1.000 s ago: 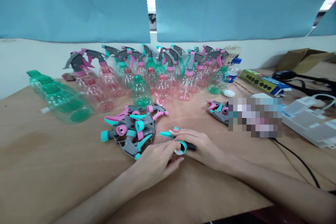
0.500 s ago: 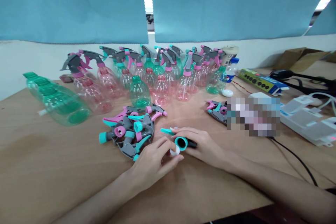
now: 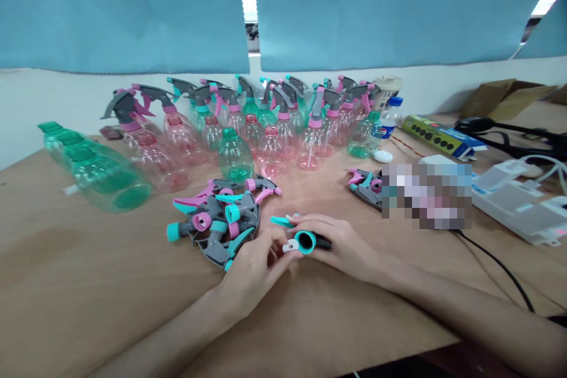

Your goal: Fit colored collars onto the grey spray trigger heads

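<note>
My right hand (image 3: 341, 242) is closed around a trigger spray head (image 3: 305, 241), dark grey with a turquoise collar and trigger. The collar's open end faces my left hand and me. Between thumb and fingers, my left hand (image 3: 254, 266) pinches a small white plastic fitting (image 3: 290, 245), close beside the collar; whether the two touch I cannot tell. Left of my hands lies a heap of loose spray heads (image 3: 217, 221) in grey, pink and turquoise. A smaller group of spray heads (image 3: 367, 188) lies farther right, partly covered by a blurred patch.
Pink bottles (image 3: 272, 156) and green bottles (image 3: 237, 156) stand in rows behind, many with spray heads on. More green bottles (image 3: 110, 180) are at the left. On the right are a Pepsi bottle (image 3: 388, 121), a boxed item (image 3: 443, 137), a clear plastic organiser (image 3: 514, 207) and a black cable (image 3: 496, 260).
The white fitting has turned in my left fingers, from its round face showing to a narrower side with a hole. My left fingers have closed tighter around it. My right hand stays put.
</note>
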Demonstrator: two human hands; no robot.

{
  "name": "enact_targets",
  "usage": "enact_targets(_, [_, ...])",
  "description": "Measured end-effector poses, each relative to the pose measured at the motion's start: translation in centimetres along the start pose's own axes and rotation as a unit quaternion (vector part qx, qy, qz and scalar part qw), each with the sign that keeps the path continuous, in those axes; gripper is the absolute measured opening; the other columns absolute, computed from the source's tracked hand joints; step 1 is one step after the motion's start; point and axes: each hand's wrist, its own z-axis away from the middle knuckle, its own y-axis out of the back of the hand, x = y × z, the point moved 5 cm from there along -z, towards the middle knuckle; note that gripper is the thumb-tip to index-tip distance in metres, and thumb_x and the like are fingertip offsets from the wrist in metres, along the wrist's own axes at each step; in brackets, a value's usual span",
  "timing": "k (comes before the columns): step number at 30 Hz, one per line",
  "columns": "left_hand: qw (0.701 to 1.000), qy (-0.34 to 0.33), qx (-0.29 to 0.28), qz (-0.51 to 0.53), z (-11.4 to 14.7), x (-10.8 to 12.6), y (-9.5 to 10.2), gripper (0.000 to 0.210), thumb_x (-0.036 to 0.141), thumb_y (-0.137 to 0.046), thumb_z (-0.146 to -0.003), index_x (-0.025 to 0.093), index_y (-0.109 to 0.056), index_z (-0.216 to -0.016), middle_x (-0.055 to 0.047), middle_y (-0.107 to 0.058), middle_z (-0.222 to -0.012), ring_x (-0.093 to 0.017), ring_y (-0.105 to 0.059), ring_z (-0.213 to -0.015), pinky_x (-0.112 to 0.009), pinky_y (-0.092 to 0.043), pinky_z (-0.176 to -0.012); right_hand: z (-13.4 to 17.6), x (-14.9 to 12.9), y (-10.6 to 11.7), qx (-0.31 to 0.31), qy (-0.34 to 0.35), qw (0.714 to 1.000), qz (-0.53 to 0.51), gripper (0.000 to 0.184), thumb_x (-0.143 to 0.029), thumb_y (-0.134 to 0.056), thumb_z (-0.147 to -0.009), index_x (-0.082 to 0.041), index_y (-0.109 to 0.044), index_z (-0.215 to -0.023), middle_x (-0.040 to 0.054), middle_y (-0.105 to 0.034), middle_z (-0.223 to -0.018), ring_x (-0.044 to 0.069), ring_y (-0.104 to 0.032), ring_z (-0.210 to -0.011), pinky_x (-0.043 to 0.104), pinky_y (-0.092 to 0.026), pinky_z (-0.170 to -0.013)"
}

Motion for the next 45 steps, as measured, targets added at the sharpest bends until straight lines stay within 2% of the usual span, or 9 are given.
enact_targets(4, [1.0, -0.006, 0.011, 0.013, -0.1, 0.3, 0.2, 0.022, 0.042, -0.054, -0.089, 0.021, -0.048, -0.095, 0.004, -0.064, -0.075, -0.012, -0.064, -0.061, -0.019, -0.046, -0.047, 0.0, 0.0, -0.1, -0.001, 0.008, 1.0, 0.003, 0.019, -0.027, -0.061, -0.086, -0.022, -0.061, -0.105, 0.0064, -0.067, -0.113, 0.02, -0.058, -0.114, 0.036, -0.05, -0.094])
enact_targets(8, [0.998, -0.053, 0.026, -0.012, -0.3, 1.1, 0.5, 0.028, 0.048, -0.05, -0.089, 0.02, -0.052, -0.091, 0.004, -0.064, -0.074, -0.009, -0.06, -0.055, -0.018, -0.043, -0.044, 0.0, 0.0, 0.0, 0.006, 0.008, 1.0, 0.002, 0.019, -0.027, -0.062, -0.086, -0.021, -0.062, -0.104, 0.0065, -0.067, -0.113, 0.02, -0.059, -0.113, 0.036, -0.05, -0.093])
enact_targets(13, [0.995, -0.088, 0.038, -0.034, -0.6, 1.5, 0.7, 0.027, 0.045, -0.049, -0.091, 0.019, -0.055, -0.086, 0.003, -0.063, -0.072, -0.008, -0.055, -0.052, -0.018, -0.043, -0.046, 0.0, -0.3, -0.1, 0.008, 0.005, 1.0, -0.01, 0.019, -0.027, -0.062, -0.085, -0.02, -0.061, -0.103, 0.0075, -0.066, -0.115, 0.019, -0.059, -0.112, 0.034, -0.05, -0.093])
enact_targets(18, [0.996, -0.081, 0.024, -0.029, -0.4, 1.3, 0.6, 0.024, 0.043, -0.05, -0.091, 0.019, -0.054, -0.09, 0.004, -0.061, -0.069, -0.008, -0.057, -0.053, -0.017, -0.043, -0.046, 0.3, -0.6, -0.7, 0.002, 0.014, 1.0, -0.017, 0.028, -0.029, -0.064, -0.084, -0.02, -0.059, -0.11, 0.0089, -0.064, -0.119, 0.019, -0.059, -0.112, 0.034, -0.05, -0.093])
enact_targets(27, [0.997, -0.071, 0.008, -0.023, -0.3, 1.1, 0.5, 0.02, 0.039, -0.052, -0.091, 0.02, -0.05, -0.093, 0.004, -0.06, -0.068, -0.009, -0.056, -0.054, -0.017, -0.041, -0.046, 0.3, -0.7, -0.7, -0.009, 0.004, 1.0, -0.023, 0.029, -0.031, -0.064, -0.084, -0.021, -0.059, -0.111, 0.0073, -0.065, -0.118, 0.02, -0.059, -0.112, 0.034, -0.05, -0.092])
enact_targets(35, [0.993, -0.108, 0.041, -0.035, -0.1, 2.1, 0.9, 0.009, 0.023, -0.056, -0.088, 0.02, -0.048, -0.09, 0.008, -0.044, -0.059, -0.008, -0.045, -0.047, -0.018, -0.038, -0.045, 0.2, -0.8, -0.5, -0.023, -0.007, 0.999, -0.033, 0.024, -0.03, -0.061, -0.086, -0.022, -0.06, -0.108, 0.007, -0.065, -0.118, 0.02, -0.06, -0.111, 0.034, -0.05, -0.092])
enact_targets(39, [0.973, -0.2, 0.085, -0.074, 0.1, 3.9, 1.8, 0.008, 0.017, -0.057, -0.082, 0.019, -0.053, -0.089, -0.002, -0.056, -0.077, -0.015, -0.055, -0.069, -0.027, -0.048, -0.064, 0.2, -0.8, -0.4, -0.018, 0.004, 0.999, -0.034, 0.025, -0.029, -0.062, -0.085, -0.022, -0.059, -0.109, 0.0068, -0.065, -0.118, 0.02, -0.06, -0.111, 0.034, -0.05, -0.093])
enact_targets(42, [0.958, -0.256, 0.075, -0.108, 0.5, 4.7, 1.8, 0.017, 0.023, -0.058, -0.08, 0.018, -0.058, -0.096, -0.008, -0.06, -0.091, -0.021, -0.057, -0.085, -0.037, -0.049, -0.075, 0.2, -0.9, -0.4, -0.013, 0.013, 0.999, -0.036, 0.025, -0.027, -0.061, -0.085, -0.021, -0.059, -0.11, 0.0073, -0.065, -0.118, 0.019, -0.06, -0.111, 0.034, -0.049, -0.093])
enact_targets(45, [0.955, -0.261, 0.056, -0.127, 0.6, 4.8, 1.4, 0.022, 0.027, -0.059, -0.079, 0.018, -0.059, -0.099, -0.009, -0.062, -0.096, -0.024, -0.057, -0.091, -0.04, -0.048, -0.079, 0.3, -0.9, -0.4, -0.016, 0.011, 0.999, -0.038, 0.026, -0.027, -0.061, -0.086, -0.021, -0.058, -0.111, 0.0079, -0.065, -0.118, 0.019, -0.06, -0.111, 0.035, -0.05, -0.093])
